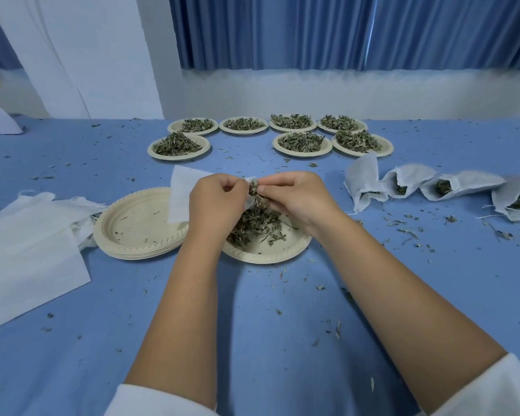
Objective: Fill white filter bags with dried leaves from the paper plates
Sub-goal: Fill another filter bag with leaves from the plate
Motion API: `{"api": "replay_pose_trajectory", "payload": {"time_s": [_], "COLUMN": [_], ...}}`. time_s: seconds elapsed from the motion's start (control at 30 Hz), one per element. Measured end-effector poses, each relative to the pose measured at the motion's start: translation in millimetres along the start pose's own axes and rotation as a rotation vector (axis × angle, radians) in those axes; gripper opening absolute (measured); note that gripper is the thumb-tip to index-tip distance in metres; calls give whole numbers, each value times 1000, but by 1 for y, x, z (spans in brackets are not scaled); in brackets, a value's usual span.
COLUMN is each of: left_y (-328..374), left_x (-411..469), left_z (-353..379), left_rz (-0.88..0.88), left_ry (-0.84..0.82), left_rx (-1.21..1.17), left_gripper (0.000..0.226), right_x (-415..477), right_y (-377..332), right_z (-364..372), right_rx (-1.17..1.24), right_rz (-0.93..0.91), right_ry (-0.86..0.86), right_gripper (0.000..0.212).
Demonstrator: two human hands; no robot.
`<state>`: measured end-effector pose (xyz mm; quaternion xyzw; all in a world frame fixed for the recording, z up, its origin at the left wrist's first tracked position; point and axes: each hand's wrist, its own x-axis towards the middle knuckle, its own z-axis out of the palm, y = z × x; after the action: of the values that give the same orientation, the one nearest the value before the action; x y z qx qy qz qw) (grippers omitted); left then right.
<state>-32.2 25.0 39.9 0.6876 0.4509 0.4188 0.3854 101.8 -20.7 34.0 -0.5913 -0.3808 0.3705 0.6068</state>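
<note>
My left hand (215, 202) grips the mouth of a white filter bag (180, 193), whose body lies over to the left. My right hand (294, 195) pinches a bunch of dried leaves (253, 187) at the bag's opening. Both hands hover over a paper plate (270, 250) that holds a loose heap of dried leaves (252, 223). How much is inside the bag is hidden by my left hand.
A stack of bare paper plates (132, 226) sits left of my hands, with flat filter bags (27, 247) beyond it. Several filled bags (409, 181) lie at the right. Several leaf-laden plates (302, 142) line the table's far side. Leaf crumbs dot the blue cloth (267, 310).
</note>
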Motion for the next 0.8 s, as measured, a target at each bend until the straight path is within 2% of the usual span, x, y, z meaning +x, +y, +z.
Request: {"api": "replay_pose_trajectory", "payload": {"time_s": [0.1,0.23,0.33,0.43,0.5,0.57,0.73,0.8], "left_y": [1,1,0,0,-1,-2,0,1], "left_x": [0,2,2,1,0,0,-2,-3], "left_z": [0,0,0,-1,-2,-2,0,0], "left_rz": [-30,-59,-71,-67,-22,40,156,190], "left_ry": [2,4,6,-10,-2,16,64,51], "left_rx": [-51,-92,-128,-136,-92,-28,85,109], "left_gripper": [30,27,24,28,27,25,19,18], "right_x": [-1,0,1,1,1,1,2,2], "right_y": [2,5,5,5,6,7,7,8], "right_z": [-1,0,0,3,5,5,4,5], "right_rx": [137,32,155,312,325,339,375,355], "right_rz": [69,127,227,231,195,193,237,241], "right_ry": [46,59,-54,-180,-156,-104,-3,13], "right_gripper": [15,22,32,14,7,8,30,32]}}
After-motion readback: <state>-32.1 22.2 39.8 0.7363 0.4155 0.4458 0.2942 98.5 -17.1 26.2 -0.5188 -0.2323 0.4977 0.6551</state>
